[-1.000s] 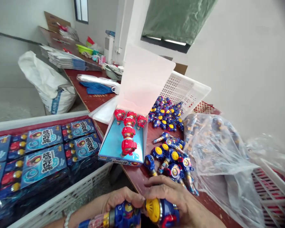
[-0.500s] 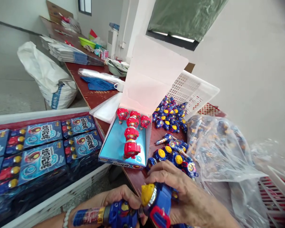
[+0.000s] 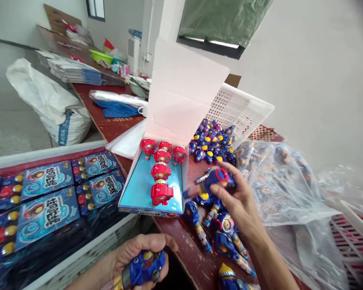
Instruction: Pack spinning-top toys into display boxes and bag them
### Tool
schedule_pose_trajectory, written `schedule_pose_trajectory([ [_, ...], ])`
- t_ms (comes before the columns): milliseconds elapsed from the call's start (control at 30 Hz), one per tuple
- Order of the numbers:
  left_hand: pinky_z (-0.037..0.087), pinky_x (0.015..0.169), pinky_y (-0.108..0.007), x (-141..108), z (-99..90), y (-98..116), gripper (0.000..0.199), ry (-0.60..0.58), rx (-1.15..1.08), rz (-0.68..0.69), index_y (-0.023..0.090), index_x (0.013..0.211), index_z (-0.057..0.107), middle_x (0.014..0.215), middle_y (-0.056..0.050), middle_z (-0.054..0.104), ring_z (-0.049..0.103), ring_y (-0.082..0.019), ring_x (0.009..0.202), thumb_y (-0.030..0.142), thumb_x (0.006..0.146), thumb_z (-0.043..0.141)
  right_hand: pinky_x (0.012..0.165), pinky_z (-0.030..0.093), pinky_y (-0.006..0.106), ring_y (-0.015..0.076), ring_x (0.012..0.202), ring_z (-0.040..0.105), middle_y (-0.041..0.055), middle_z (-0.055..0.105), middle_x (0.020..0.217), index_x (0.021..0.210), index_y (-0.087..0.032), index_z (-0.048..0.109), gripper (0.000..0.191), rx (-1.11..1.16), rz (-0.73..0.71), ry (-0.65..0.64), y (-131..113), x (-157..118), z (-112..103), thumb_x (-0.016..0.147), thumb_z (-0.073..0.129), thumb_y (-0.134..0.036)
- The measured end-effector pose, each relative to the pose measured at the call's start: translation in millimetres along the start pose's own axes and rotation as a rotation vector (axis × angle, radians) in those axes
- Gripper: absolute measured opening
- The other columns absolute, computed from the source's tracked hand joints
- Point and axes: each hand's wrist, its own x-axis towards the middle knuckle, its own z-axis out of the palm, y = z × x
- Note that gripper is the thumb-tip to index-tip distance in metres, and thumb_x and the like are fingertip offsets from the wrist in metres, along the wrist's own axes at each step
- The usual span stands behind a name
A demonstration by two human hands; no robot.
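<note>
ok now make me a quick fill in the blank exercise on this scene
1. The red toys in the open box number ____.
2. The left hand holds a toy whose body is mainly ____.
3. The hand nearer the heap of toys is the person's ____ one.
4. The perforated basket behind that heap is ____.

Missing words: six; blue; right; white.
</note>
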Motion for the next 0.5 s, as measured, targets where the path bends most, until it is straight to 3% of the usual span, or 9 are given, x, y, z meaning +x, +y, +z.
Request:
schedule_pose_trajectory([
  [33,0.042,0.028,-0.02,-1,0.5,0,0.031,0.039,-0.028,-0.004,0.014,0.102,0.062,0.069,-0.008,0.064,0.055,-0.015,0.035,0.035,0.08,0.058,0.079,0.054,0.036,0.0194,0.084,0.064,0.0035,0.064,0.101,0.126,-0.025,0.049,0.053,-0.05,-0.063,0.096,10,12,3,0.079,0.07,-0.038],
  [100,0.046,0.032,-0.018,-6,3.3,-1,0.028,0.138,-0.04,0.028,0.016,0.096,0.061,0.07,-0.005,0.063,0.056,-0.012,0.037,0.034,0.076,0.066,0.087,0.052,0.039,0.0221,0.096,0.062,0.0056,0.062,0.111,0.127,-0.024,0.051,0.053,-0.152,-0.206,0.155,29,35,16,0.079,0.07,-0.037],
  [233,0.046,0.036,-0.017,-22,8.0,2,0.026,0.341,0.068,0.151,0.017,0.092,0.059,0.073,-0.003,0.061,0.054,-0.009,0.041,0.031,0.074,0.07,0.103,0.042,0.038,0.0225,0.12,0.051,0.0085,0.054,0.129,0.13,-0.023,0.049,0.049,-0.277,-0.464,0.02,59,63,48,0.085,0.065,-0.031],
  [367,0.046,0.039,-0.017,-38,0.4,20,0.021,0.544,0.175,0.278,0.018,0.094,0.059,0.075,0.0,0.059,0.051,-0.006,0.043,0.029,0.079,0.069,0.106,0.04,0.036,0.0205,0.124,0.048,0.0085,0.053,0.132,0.132,-0.023,0.048,0.045,-0.342,-0.496,-0.078,65,66,61,0.089,0.059,-0.026],
  [500,0.047,0.039,-0.018,-42,-12.1,37,0.019,0.566,0.231,0.327,0.015,0.09,0.063,0.075,-0.001,0.058,0.051,-0.007,0.045,0.031,0.08,0.067,0.107,0.039,0.035,0.0205,0.127,0.046,0.0088,0.053,0.132,0.13,-0.021,0.051,0.045,-0.398,-0.477,-0.129,61,68,61,0.087,0.062,-0.025],
])
